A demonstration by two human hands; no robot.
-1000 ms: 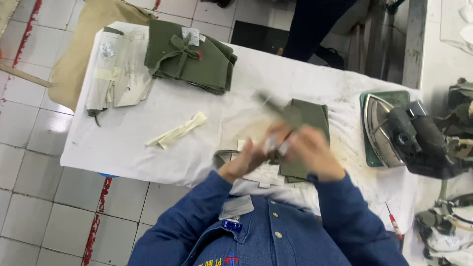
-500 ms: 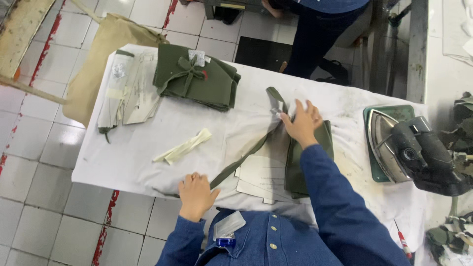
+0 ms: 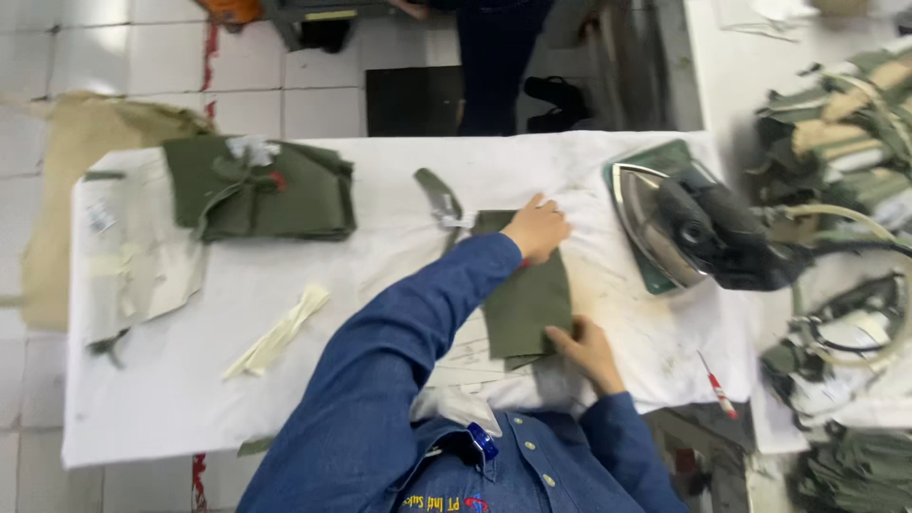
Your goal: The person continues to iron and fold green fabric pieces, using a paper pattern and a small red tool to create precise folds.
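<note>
Hands flat on olive cloth point(image 3: 525, 302), frame centre: left hand point(image 3: 538, 228) presses its top edge, right hand point(image 3: 586, 350) its bottom; fingers spread, grasping nothing.

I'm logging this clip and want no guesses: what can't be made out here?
- Head view: the near part of the olive fabric piece lies under the left sleeve.
- Papers beneath it: mostly covered.
- Right hand: its fingertips sit on the fabric edge; grip unclear.
- Iron: blurred.
</note>
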